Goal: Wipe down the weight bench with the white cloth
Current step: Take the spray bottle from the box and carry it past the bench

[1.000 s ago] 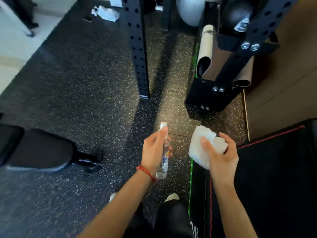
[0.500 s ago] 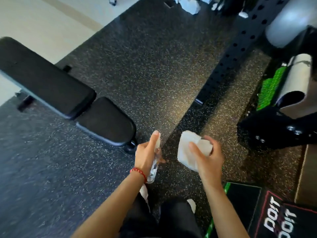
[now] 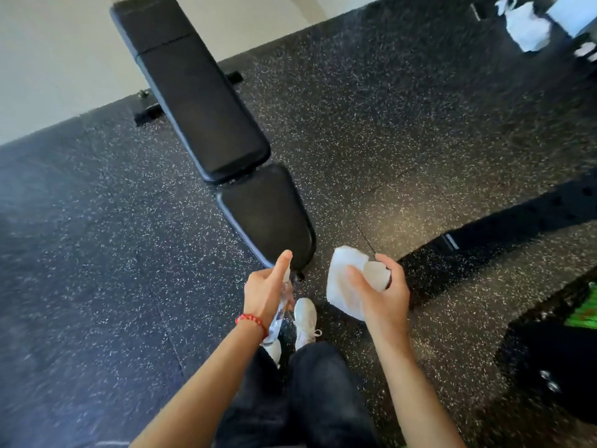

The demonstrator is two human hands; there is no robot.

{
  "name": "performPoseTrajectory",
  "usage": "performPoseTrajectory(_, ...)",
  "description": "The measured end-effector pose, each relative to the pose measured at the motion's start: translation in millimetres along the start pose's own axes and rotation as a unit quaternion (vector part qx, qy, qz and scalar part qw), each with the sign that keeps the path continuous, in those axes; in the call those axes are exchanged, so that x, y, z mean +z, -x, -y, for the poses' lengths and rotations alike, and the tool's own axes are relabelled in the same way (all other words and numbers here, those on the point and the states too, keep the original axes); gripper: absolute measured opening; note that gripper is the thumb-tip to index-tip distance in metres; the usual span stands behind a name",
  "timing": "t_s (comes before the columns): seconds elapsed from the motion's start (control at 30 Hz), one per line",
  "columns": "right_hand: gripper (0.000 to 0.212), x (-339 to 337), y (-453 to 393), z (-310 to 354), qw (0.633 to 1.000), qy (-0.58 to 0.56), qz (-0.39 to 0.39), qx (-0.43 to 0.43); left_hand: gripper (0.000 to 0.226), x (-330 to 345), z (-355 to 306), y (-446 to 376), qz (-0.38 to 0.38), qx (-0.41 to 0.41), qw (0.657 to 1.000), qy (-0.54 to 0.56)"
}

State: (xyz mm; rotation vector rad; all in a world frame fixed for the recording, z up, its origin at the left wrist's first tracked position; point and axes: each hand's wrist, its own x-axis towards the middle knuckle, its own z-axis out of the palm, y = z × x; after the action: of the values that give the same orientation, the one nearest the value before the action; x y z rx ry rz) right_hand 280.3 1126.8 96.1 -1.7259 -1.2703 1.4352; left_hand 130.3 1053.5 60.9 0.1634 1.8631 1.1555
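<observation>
Left hand [image 3: 266, 292] is wrapped around a clear spray bottle [image 3: 280, 313], mostly hidden behind the fingers. Right hand [image 3: 382, 297] grips the white cloth [image 3: 344, 286], just short of the weight bench [image 3: 206, 101], whose far end is cut off.

Gym, black speckled rubber floor [image 3: 403, 130], padded weight bench [image 3: 206, 118], perforated black rack upright [image 3: 529, 218]

Single head-worn wide-angle view; looks steeply down and forward over both forearms; hands close to lens; weight bench [image 3: 206, 111] ahead on speckled floor [image 3: 403, 130]; no second view.
</observation>
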Motion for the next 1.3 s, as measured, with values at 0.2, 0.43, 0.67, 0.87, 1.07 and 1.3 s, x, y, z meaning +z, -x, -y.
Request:
performPoseTrajectory(0.2,0.051,13,-46,6,0.997,0.035,0.062,0.011,0.074,12,3,-24,-0.069,-0.055,0.995,-0.036)
performPoseTrajectory(0.43,0.051,22,-70,7,0.994,0.045,0.088,0.034,0.066,19,7,-53,-0.141,-0.11,0.984,-0.007)
performPoseTrajectory(0.67,0.05,33,-76,7,0.993,0.055,0.098,0.043,0.058,15,5,-73,-0.18,-0.137,0.974,-0.007)
performPoseTrajectory(0.87,0.05,51,-82,14,0.992,0.062,0.106,0.038,0.059,5,-2,-74,-0.17,-0.105,0.98,-0.007)
performPoseTrajectory(1.07,0.051,85,-89,32,0.992,0.062,0.104,0.025,0.065,-22,-23,-78,-0.15,-0.078,0.985,0.021)
performPoseTrajectory(1.3,0.051,158,-95,59,0.995,0.075,0.071,0.015,0.062,-78,-55,-129,-0.13,-0.073,0.989,0.023)
